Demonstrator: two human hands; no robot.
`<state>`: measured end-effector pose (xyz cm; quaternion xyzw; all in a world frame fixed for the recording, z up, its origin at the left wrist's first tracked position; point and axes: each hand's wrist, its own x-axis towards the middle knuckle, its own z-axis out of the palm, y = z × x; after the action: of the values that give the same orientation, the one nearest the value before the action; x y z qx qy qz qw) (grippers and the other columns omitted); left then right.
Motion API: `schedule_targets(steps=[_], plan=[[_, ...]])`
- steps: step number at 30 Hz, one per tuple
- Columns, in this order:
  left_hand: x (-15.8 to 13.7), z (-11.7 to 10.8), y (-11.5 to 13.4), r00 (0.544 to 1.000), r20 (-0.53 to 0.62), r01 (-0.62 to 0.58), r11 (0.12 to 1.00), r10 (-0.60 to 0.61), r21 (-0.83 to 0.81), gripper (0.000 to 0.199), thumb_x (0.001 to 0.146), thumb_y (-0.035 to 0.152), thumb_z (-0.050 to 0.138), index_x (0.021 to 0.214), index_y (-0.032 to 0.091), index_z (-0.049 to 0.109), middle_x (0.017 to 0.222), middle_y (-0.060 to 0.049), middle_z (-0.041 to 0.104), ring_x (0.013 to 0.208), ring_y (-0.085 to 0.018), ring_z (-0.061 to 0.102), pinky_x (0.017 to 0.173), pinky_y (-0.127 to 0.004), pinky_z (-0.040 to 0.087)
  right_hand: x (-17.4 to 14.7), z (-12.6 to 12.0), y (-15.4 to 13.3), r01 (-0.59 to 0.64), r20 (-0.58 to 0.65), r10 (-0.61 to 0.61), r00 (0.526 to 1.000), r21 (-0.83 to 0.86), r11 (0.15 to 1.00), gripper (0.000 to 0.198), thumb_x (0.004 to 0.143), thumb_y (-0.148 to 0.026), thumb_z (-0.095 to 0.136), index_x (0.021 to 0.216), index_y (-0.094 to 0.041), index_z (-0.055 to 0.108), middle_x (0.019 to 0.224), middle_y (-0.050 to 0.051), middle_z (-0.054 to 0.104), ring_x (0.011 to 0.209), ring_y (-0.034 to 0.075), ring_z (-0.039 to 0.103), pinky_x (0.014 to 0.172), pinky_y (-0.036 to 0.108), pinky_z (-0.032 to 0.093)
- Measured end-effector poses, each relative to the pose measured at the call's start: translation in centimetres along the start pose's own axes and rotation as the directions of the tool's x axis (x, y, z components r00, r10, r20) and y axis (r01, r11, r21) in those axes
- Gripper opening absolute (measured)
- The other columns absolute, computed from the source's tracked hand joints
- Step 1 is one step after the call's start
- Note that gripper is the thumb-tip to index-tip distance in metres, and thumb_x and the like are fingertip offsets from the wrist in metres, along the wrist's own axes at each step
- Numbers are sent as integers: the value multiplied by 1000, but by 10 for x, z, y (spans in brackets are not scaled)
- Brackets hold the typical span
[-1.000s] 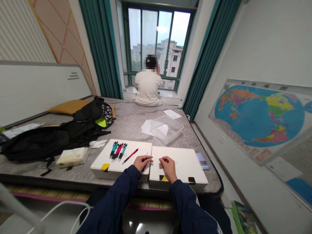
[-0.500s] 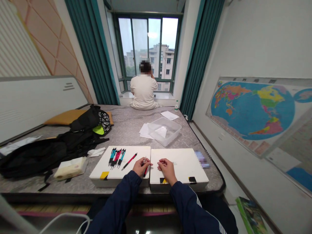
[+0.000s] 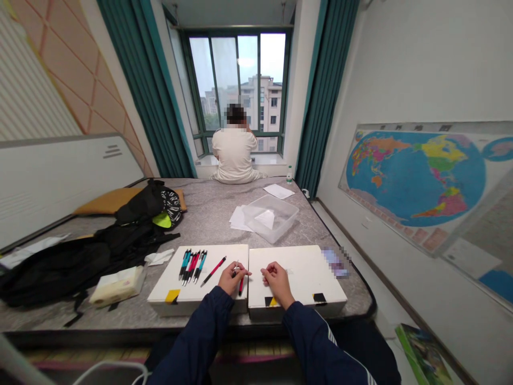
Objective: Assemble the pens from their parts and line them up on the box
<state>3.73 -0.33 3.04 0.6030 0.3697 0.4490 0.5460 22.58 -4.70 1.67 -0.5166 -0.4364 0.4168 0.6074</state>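
My left hand (image 3: 231,279) is closed above the right part of the left white box (image 3: 162,291), its fingers around a thin dark-and-silver pen part (image 3: 235,269). Beside its fingertips a red pen barrel (image 3: 241,287) lies on the lid, partly hidden by the hand. Over the right white box (image 3: 304,267), my right hand (image 3: 277,283) is pinched shut; anything between its fingertips is too small to make out. The two hands are a short gap apart. A red-and-black pen (image 3: 214,271) lies alone to the left, near a group of several red and teal pens (image 3: 193,266).
A clear plastic bin (image 3: 276,230) stands behind the boxes beside white papers (image 3: 239,219). A tissue pack (image 3: 118,286) and black backpack (image 3: 132,235) lie left. A blurred phone-like object (image 3: 335,262) is at right. Another person (image 3: 234,155) sits by the window.
The camera view has shifted slightly. My right hand sits a touch further right; both hands keep nearly the same pose, and the pens have not moved on the box.
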Motion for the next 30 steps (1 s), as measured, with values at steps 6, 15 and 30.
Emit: schedule_targets(steps=[6, 15, 30], plan=[[0, -1, 1, 1000, 16, 19, 999, -19, -27, 36, 76, 47, 70, 81, 19, 48, 78, -10, 75, 80, -22, 71, 81, -36, 49, 0, -1, -3, 1, 7, -1, 1000, 23, 1000, 40, 70, -52, 71, 81, -16, 58, 64, 0, 61, 53, 15, 61, 47, 24, 50], [0, 1, 7, 994, -71, 79, 995, -84, -68, 42, 69, 49, 74, 76, 20, 45, 75, -11, 75, 70, -24, 71, 62, -34, 52, 2, -1, -2, -6, 13, 6, 1000, -19, 1000, 37, 82, -45, 53, 100, -14, 62, 74, 3, 60, 56, 13, 56, 45, 23, 47], [5, 2, 7, 984, -150, 82, 993, -94, -85, 46, 67, 53, 72, 73, 20, 41, 76, -8, 75, 29, -4, 37, 33, -17, 20, -12, 3, -24, 222, 180, -155, 971, -449, 866, 28, 85, -43, 56, 91, -19, 69, 53, -5, 50, 51, 13, 44, 53, 23, 32]])
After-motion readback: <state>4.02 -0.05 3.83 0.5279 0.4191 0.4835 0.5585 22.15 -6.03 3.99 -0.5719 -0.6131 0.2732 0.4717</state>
